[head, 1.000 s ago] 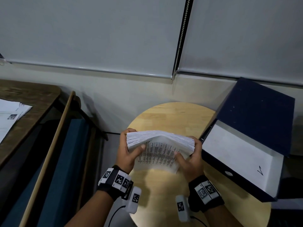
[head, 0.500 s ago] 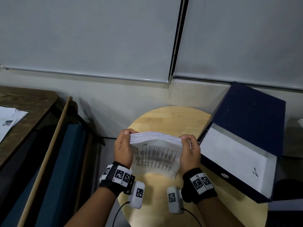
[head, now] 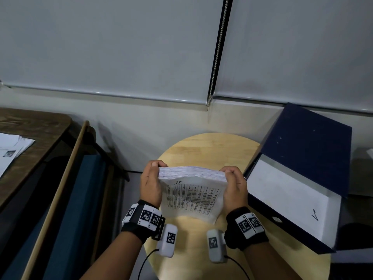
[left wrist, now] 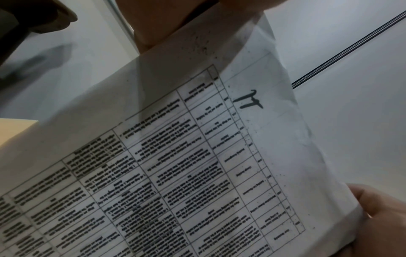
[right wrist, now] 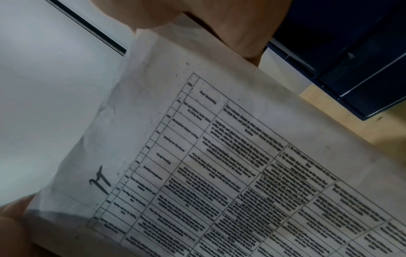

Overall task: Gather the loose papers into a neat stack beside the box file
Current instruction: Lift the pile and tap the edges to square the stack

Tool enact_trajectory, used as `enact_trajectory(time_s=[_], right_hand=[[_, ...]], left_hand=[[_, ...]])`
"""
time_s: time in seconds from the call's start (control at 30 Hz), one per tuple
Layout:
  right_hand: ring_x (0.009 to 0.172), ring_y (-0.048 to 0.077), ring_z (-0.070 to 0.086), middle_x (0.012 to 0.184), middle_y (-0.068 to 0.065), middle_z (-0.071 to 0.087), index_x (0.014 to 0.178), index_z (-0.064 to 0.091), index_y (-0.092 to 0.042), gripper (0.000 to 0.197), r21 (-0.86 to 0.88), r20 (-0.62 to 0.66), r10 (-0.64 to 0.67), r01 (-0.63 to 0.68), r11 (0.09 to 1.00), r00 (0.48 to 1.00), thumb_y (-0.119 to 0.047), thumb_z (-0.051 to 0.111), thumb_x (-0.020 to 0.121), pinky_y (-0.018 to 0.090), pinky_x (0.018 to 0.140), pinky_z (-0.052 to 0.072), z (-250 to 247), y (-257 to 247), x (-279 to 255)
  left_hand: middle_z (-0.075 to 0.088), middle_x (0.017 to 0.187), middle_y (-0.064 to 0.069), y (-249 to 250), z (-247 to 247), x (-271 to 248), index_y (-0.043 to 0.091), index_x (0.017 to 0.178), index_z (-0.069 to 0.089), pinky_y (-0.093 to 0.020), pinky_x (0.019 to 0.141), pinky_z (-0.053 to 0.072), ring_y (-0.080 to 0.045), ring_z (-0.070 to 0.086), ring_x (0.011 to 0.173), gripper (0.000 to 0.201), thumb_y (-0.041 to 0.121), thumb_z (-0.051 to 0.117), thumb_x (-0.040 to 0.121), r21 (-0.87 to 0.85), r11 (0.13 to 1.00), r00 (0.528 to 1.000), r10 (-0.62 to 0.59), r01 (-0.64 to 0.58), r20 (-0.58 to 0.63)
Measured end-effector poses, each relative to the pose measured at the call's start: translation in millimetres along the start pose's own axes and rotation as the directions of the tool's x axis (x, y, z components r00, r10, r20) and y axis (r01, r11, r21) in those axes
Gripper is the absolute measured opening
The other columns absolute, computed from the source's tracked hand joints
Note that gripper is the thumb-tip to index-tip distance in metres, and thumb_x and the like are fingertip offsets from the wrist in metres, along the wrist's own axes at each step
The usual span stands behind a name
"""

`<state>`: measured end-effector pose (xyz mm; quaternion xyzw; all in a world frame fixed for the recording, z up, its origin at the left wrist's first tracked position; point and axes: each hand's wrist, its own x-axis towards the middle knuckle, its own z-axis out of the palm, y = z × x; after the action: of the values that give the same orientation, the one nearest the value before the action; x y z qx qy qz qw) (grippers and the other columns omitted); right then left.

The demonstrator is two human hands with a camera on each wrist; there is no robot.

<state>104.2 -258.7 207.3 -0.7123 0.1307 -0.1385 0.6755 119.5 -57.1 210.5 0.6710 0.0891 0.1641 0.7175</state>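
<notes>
- Your left hand (head: 151,183) grips the left edge of the stack (head: 191,196), fingers curled over its top edge and the palm against its side.
- Your right hand (head: 235,188) grips the right edge the same way, fingers hooked over the top corner.
- The stack stands upright on its lower edge between your hands, over the round table (head: 203,150); its bottom edge looks to be at or just above the tabletop, but you cannot tell whether it touches.
- The sheet facing you carries a printed grid of text with a handwritten mark near the top; the left wrist view (left wrist: 219,156) and the right wrist view (right wrist: 219,165) both show that same sheet close up, with a thumb or finger pressed on each outer edge.
- The top edges of the sheets bow slightly upward in the middle and fan a little, so the stack is not fully squared.
- The file (head: 302,174) lies open on the right side of the table, just beside your right hand, its dark blue lid tilted up toward the wall and a white sheet showing inside.
- A dark wooden desk (head: 30,128) sits at the far left, well apart from the table, with other papers (head: 12,150) lying on it.
- A bead cord (head: 217,51) hangs between two window blinds (head: 111,45) behind the table.
</notes>
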Motion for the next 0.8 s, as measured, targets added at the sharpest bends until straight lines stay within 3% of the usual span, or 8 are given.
enact_trajectory(time_s=[0.07,0.13,0.23,0.33,0.43,0.57,0.67,0.8], right_hand=[[0.098,0.029,0.063,0.098,0.000,0.066,0.090,0.061,-0.026,0.022,-0.005,0.077,-0.001,0.002,1.000,0.997,-0.045,0.058,0.081,0.053,0.091,0.051,-6.6,3.2,-0.8],[0.110,0.025,0.060,0.110,-0.004,0.063,0.105,0.058,-0.029,0.038,-0.072,0.166,-0.056,0.069,0.995,0.984,-0.049,0.066,0.074,0.046,0.098,0.048,-15.1,6.9,-3.4],[0.111,0.017,0.060,0.112,-0.011,0.062,0.111,0.051,-0.046,0.051,-0.118,0.253,-0.047,0.079,0.990,0.966,-0.025,0.074,0.072,0.041,0.099,0.048,-23.9,12.3,-4.8],[0.097,0.004,0.066,0.105,-0.009,0.067,0.102,0.048,-0.062,0.069,-0.204,0.243,0.037,0.014,0.979,0.969,0.001,0.067,0.081,0.041,0.096,0.054,-24.1,20.8,-7.3],[0.096,0.006,0.068,0.099,-0.013,0.071,0.099,0.050,-0.062,0.056,-0.226,0.211,0.069,-0.020,0.974,0.975,-0.009,0.067,0.088,0.037,0.093,0.055,-17.8,28.8,-11.6],[0.092,0.003,0.068,0.094,-0.013,0.072,0.099,0.053,-0.043,0.030,-0.211,0.172,0.104,-0.067,0.975,0.980,-0.016,0.064,0.092,0.036,0.091,0.056,-12.3,28.8,-13.7],[0.104,0.013,0.067,0.107,-0.006,0.070,0.109,0.053,-0.038,0.027,-0.221,0.198,0.153,-0.108,0.969,0.968,-0.024,0.066,0.091,0.040,0.095,0.055,-11.3,30.5,-17.2],[0.120,0.017,0.060,0.127,-0.002,0.065,0.136,0.046,-0.023,0.061,-0.219,0.200,0.210,-0.165,0.962,0.957,-0.041,0.070,0.083,0.047,0.105,0.048,-11.8,41.2,-16.6]], left_hand=[[0.059,0.089,0.002,-3.1,-4.6,-3.3,0.004,0.095,0.055,-0.017,0.074,0.045,-0.008,0.056,0.081,0.041,0.043,0.050,0.084,-0.068,0.997,0.995,0.032,-0.025,0.095],[0.057,0.098,0.000,-15.1,-13.5,-4.5,0.011,0.107,0.049,-0.019,0.076,0.048,-0.009,0.057,0.087,0.048,0.039,0.066,0.073,-0.116,0.993,0.971,0.041,-0.014,0.235],[0.056,0.102,0.004,-40.1,-27.7,-2.3,0.022,0.112,0.044,-0.026,0.078,0.051,-0.013,0.058,0.094,0.063,0.028,0.079,0.059,-0.055,0.998,0.945,0.004,0.015,0.326],[0.066,0.101,0.020,-51.9,-32.0,-2.9,0.031,0.114,0.045,-0.016,0.079,0.049,0.000,0.061,0.098,0.065,0.032,0.076,0.057,0.069,0.996,0.949,-0.068,0.049,0.309],[0.066,0.101,0.029,-56.6,-29.0,-2.1,0.035,0.110,0.050,-0.012,0.083,0.046,0.011,0.060,0.097,0.054,0.030,0.074,0.061,0.199,0.980,0.957,-0.081,0.025,0.280],[0.069,0.099,0.022,-58.1,-26.3,0.7,0.050,0.097,0.060,-0.022,0.089,0.049,0.003,0.062,0.099,0.046,0.016,0.069,0.068,0.246,0.968,0.965,-0.105,0.044,0.241],[0.069,0.101,0.013,-62.9,-29.6,-1.5,0.037,0.103,0.057,-0.021,0.088,0.049,0.001,0.063,0.099,0.044,0.019,0.072,0.066,0.249,0.964,0.963,-0.146,0.088,0.225],[0.068,0.110,-0.001,-71.4,-35.3,0.8,0.011,0.117,0.059,-0.038,0.097,0.049,-0.018,0.063,0.107,0.058,0.023,0.075,0.063,0.281,0.949,0.950,-0.210,0.141,0.232]])
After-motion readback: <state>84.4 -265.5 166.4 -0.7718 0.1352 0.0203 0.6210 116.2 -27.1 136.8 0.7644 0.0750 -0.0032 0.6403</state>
